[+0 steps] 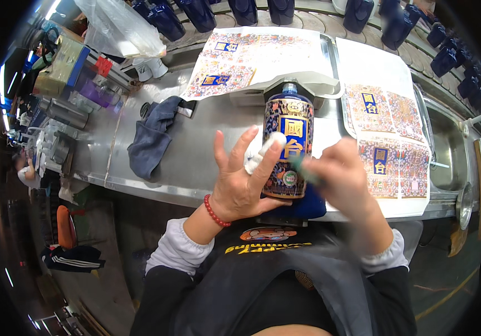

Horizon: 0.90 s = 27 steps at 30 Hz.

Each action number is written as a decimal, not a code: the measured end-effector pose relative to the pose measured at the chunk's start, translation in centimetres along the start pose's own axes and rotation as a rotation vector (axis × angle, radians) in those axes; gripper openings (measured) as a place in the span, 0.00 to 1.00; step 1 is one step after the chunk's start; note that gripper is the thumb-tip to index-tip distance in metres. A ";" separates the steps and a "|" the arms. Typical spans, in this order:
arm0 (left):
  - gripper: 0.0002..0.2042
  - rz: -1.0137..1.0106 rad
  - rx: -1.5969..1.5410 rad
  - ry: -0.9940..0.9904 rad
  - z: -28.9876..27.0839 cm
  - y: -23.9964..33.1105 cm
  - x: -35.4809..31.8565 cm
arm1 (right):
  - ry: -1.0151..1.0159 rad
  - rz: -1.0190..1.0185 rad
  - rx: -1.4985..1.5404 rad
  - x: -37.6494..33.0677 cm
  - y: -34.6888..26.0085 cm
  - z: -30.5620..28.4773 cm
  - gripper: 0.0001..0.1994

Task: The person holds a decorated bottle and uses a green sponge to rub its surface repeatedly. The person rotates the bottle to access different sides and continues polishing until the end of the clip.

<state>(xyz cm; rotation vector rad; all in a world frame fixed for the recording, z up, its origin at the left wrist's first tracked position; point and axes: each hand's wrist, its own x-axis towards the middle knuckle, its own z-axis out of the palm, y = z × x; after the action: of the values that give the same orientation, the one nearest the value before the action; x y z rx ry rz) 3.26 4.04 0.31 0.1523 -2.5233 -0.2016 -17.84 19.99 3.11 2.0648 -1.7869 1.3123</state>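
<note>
A dark blue bottle (287, 112) lies in front of me, its neck away from me, with an ornate floral label bearing a blue-and-gold panel. My left hand (239, 187) is at its left side, fingers spread, with one fingertip on the label and the thumb near the base. White coverings (257, 158) wrap some of its fingers. Over the label's lower right, my right hand (344, 179) is closed on a small green tool (301, 163), blurred by motion; the tool's exact kind cannot be made out. Below the bottle shows a dark blue pad (312, 205).
Printed label sheets (223, 61) lie beyond the bottle, and more label sheets (383, 112) to the right. A grey-blue cloth (153, 137) rests on the steel table (195, 143). Blue bottles (195, 14) stand on a conveyor behind. At far right is a sink (447, 168).
</note>
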 end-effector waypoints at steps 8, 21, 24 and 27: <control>0.41 0.091 -0.229 -0.011 0.6 -4.1 4.1 | 0.150 0.596 0.518 2.1 2.7 0.5 0.07; 0.30 0.164 -0.308 -0.129 -1.0 -1.3 -0.3 | 0.296 0.608 0.398 -6.7 -1.5 0.4 0.11; 0.26 0.010 -0.476 0.079 -1.7 -1.7 -0.1 | 0.187 0.547 0.396 -6.0 -2.6 0.6 0.11; 0.20 -0.321 -0.626 0.163 -0.9 -2.8 1.8 | 0.174 0.304 0.085 -5.4 -3.3 1.0 0.17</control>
<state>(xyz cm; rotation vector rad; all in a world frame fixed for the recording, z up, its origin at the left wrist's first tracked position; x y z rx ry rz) 2.52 0.91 1.49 0.3027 -2.1457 -1.0414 -14.12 24.45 0.40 1.6999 -2.0550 1.6140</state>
